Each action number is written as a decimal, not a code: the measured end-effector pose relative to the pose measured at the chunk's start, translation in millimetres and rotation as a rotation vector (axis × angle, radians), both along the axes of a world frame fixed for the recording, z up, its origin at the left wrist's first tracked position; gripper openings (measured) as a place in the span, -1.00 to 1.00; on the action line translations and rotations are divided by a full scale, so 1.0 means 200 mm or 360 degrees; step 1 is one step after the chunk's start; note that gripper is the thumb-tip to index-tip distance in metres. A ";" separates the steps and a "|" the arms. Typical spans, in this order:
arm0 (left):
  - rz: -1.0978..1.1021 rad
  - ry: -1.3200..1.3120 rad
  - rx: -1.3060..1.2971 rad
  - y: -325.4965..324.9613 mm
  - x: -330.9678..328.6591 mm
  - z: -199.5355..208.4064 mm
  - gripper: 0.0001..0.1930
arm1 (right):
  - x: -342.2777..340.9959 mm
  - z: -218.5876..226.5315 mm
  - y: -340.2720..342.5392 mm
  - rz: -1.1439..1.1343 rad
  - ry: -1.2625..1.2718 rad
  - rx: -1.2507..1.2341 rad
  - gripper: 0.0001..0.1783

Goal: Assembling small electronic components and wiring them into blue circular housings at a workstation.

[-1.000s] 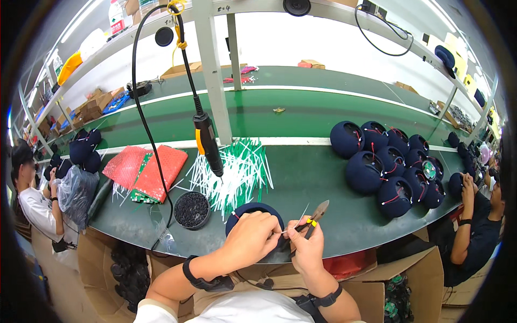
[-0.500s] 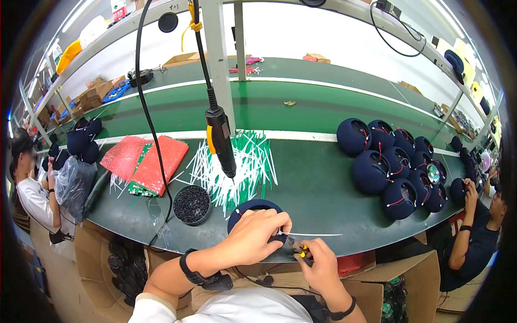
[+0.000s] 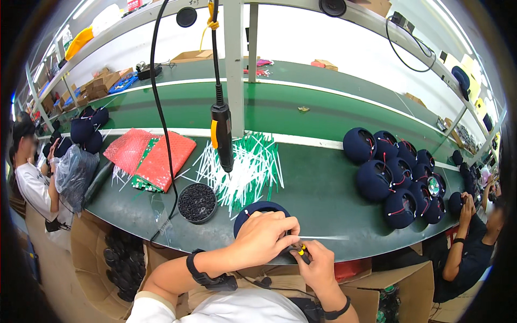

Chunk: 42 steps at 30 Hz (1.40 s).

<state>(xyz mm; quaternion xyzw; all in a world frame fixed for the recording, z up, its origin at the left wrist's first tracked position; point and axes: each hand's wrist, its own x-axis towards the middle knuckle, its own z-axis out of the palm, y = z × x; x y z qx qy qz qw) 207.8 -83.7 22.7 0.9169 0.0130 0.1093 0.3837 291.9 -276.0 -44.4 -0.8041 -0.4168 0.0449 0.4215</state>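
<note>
A navy round shell (image 3: 253, 208) lies at the bench's front edge, mostly covered by my left hand (image 3: 265, 232). The fingers of that hand curl over the shell, thumb and forefinger close together at its near side. Close by on the right, my right hand (image 3: 318, 264) is closed round small cutting pliers with black and yellow handles (image 3: 303, 252). Their jaws sit beside my left fingertips and are mostly hidden. A white cable tie (image 3: 326, 237), blurred, sticks out to the right from beside the left fingers.
Loose white cable ties (image 3: 242, 169) are heaped behind the shell. A round tub of black bits (image 3: 197, 203) and red bubble-wrap bags (image 3: 164, 159) lie left. An electric screwdriver (image 3: 222, 137) hangs overhead. Navy shells (image 3: 375, 180) cluster right. Cartons (image 3: 102, 269) stand below; people work at both sides.
The view has shifted, so the bench appears further right. The pliers have come closer to my left fingers, and their jaws now show less. The cable tie has become blurred.
</note>
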 end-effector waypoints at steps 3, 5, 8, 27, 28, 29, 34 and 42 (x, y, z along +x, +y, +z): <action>0.0117 -0.0171 -0.0404 0.03 -0.01 -0.02 -0.91 | -0.01 -0.01 0.00 -0.0048 -0.0101 -0.0115 -0.73; 0.0343 -0.0344 -0.0878 0.10 -0.03 -0.04 -0.92 | 0.01 -0.03 -0.01 -0.0003 -0.0237 0.0099 -0.72; 0.0900 -0.0384 -0.0347 0.25 -0.04 0.01 -0.89 | 0.03 0.08 0.05 0.0134 -0.0547 0.0349 -0.63; 0.1152 0.0175 0.0087 0.48 0.06 -0.40 -0.79 | 1.43 0.13 1.08 -0.0457 -0.0861 -0.0085 -0.34; 0.1175 0.0157 0.0086 0.47 0.07 -0.36 -0.79 | 1.51 0.12 1.10 -0.0499 -0.0912 -0.0051 -0.36; 0.1158 0.0151 0.0044 0.46 0.06 -0.35 -0.78 | 1.57 0.12 1.13 -0.0503 -0.0891 -0.0069 -0.38; 0.1088 -0.0099 0.0070 0.46 0.04 -0.42 -0.66 | 1.56 0.14 1.11 -0.0422 -0.0988 -0.0131 -0.46; 0.1137 -0.0021 0.0159 0.35 -0.16 -0.08 -0.73 | 0.79 0.14 0.73 0.0025 -0.0491 -0.0498 -0.49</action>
